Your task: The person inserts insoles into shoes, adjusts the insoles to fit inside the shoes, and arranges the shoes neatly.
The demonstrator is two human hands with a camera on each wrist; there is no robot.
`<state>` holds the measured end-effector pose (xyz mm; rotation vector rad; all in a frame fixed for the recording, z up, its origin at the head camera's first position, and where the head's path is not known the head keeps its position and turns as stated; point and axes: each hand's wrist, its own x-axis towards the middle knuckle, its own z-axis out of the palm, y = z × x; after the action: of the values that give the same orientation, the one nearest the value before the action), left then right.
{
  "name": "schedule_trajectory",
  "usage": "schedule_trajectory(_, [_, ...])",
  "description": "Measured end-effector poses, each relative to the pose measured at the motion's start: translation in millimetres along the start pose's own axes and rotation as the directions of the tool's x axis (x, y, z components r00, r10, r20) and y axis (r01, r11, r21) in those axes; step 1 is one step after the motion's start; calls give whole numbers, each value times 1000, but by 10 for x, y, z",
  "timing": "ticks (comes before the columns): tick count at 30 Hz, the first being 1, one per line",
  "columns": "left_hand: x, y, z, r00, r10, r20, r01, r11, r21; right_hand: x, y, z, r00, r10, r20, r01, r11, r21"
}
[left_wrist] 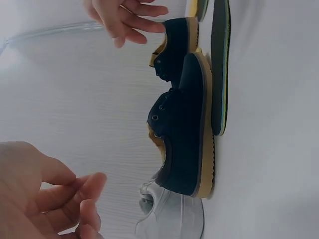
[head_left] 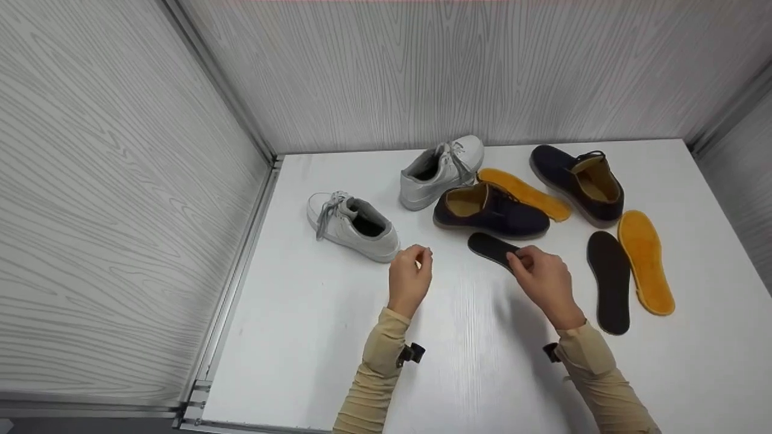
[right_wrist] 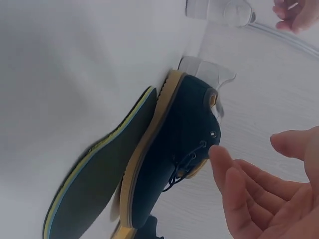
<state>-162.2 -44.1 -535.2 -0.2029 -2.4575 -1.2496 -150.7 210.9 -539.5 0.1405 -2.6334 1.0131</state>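
My right hand (head_left: pixel 543 280) hovers over the near end of a black insole (head_left: pixel 490 247), covering that end from the head camera. In the right wrist view a gap separates the thumb from the fingers (right_wrist: pixel 239 199), and they hold nothing. The insole (right_wrist: pixel 107 172) lies flat along the side of a dark navy lace-up shoe (right_wrist: pixel 174 134). My left hand (head_left: pixel 411 277) is raised near the heel of a white sneaker (head_left: pixel 362 232), its fingers loosely bent and holding nothing; in the left wrist view the thumb is close to the fingertips.
A second white sneaker (head_left: pixel 443 172) and another navy shoe (head_left: pixel 579 181) stand toward the back wall (head_left: pixel 452 72). One orange insole (head_left: pixel 531 196) lies behind the nearer navy shoe. At the right, a second black insole (head_left: pixel 609 283) lies beside another orange insole (head_left: pixel 646 265) on the white table (head_left: pixel 289 337).
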Motion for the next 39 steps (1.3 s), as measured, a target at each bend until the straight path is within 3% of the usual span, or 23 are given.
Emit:
schedule_trajectory(4, [41, -145, -47, 993, -113, -40, 101, 971, -219, 79, -136, 76, 998, 16, 54, -20, 998, 60])
schedule_trajectory(6, [50, -204, -52, 985, -148, -83, 122, 958, -259, 123, -203, 109, 998, 13, 64, -18, 997, 78])
schedule_trajectory(12, [54, -354, -49, 948, -263, -179, 210, 940, -268, 283, -369, 226, 997, -16, 75, 9, 995, 101])
schedule_trajectory(18, [94, -518, -65, 915, -358, -188, 269, 886, -377, 486, -539, 363, 995, -55, 82, 45, 992, 117])
schedule_trajectory(24, [124, -652, -114, 876, -435, -210, 336, 861, -383, 650, -708, 515, 994, -29, 105, 22, 998, 64])
schedule_trajectory(28, [140, -707, -126, 845, -501, -189, 386, 814, -434, 720, -774, 622, 991, -22, 130, 16, 999, 50])
schedule_trajectory(32, [159, -754, -123, 824, -537, -180, 399, 776, -489, 791, -828, 712, 988, -8, 152, 2, 999, 45])
schedule_trajectory(39, [226, -841, -112, 794, -558, -241, 395, 775, -494, 905, -939, 860, 982, 4, 189, -10, 999, 35])
